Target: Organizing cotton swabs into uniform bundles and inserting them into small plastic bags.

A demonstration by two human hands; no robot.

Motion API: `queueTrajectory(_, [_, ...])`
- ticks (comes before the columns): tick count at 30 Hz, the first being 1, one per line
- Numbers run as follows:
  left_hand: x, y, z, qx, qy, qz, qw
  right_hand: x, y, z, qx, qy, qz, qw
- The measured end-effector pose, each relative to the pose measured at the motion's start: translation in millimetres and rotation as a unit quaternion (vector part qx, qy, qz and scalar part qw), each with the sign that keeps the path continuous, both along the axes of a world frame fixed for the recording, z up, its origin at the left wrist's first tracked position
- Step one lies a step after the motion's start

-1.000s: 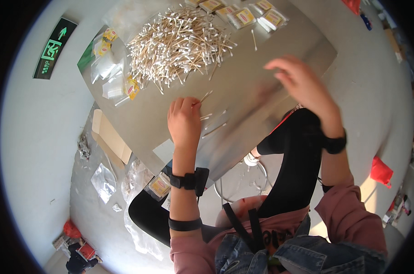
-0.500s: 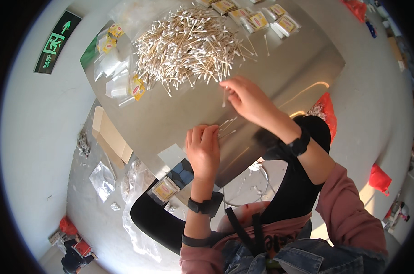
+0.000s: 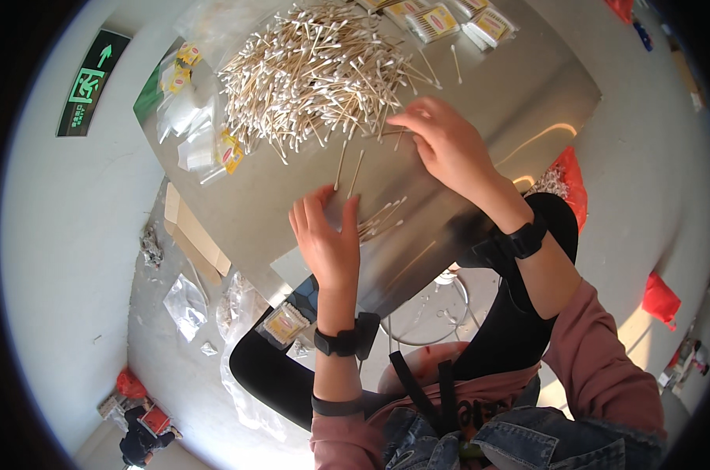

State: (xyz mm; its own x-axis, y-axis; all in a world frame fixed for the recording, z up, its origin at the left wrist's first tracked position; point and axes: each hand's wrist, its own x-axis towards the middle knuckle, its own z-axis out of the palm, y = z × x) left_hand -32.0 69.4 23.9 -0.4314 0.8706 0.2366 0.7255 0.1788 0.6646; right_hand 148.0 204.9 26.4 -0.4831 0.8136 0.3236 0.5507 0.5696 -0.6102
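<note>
A large heap of cotton swabs [image 3: 304,78] with white tips and wooden sticks lies at the far side of the metal table. My left hand [image 3: 324,239] is open, thumb and index finger apart, its fingertips by the lower ends of two loose cotton swabs [image 3: 356,174]. Right of its thumb lies a small group of swabs [image 3: 382,219], partly hidden by the hand. At the heap's near right edge, my right hand [image 3: 449,149] is closed in a pinch on a cotton swab [image 3: 399,141]; its curled lower fingers are partly hidden.
Filled swab packs [image 3: 433,22] sit at the table's far right. Clear bags with yellow labels [image 3: 230,153] lie left of the heap. One pack [image 3: 283,324] rests near my left leg. A red bag of swabs [image 3: 572,188] stands beyond the table's right edge.
My left hand has moved left and forward, and its fingers have spread. My right hand has moved slightly right and forward. Two loose swabs now lie between heap and left hand.
</note>
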Motion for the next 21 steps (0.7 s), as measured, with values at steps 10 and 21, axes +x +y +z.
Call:
queueTrajectory(10, [-14.5, 35.0, -13.0, -0.001, 0.024, -0.054, 0.998, -19.8, 5.7, -14.1, 0.074, -0.043, 0.070, 0.994])
queueTrajectory(21, [-21.9, 6.7, -1.3, -0.022, -0.138, 0.009, 0.990, -45.2, -45.3, -10.0, -0.119, 0.168, 0.097, 0.974])
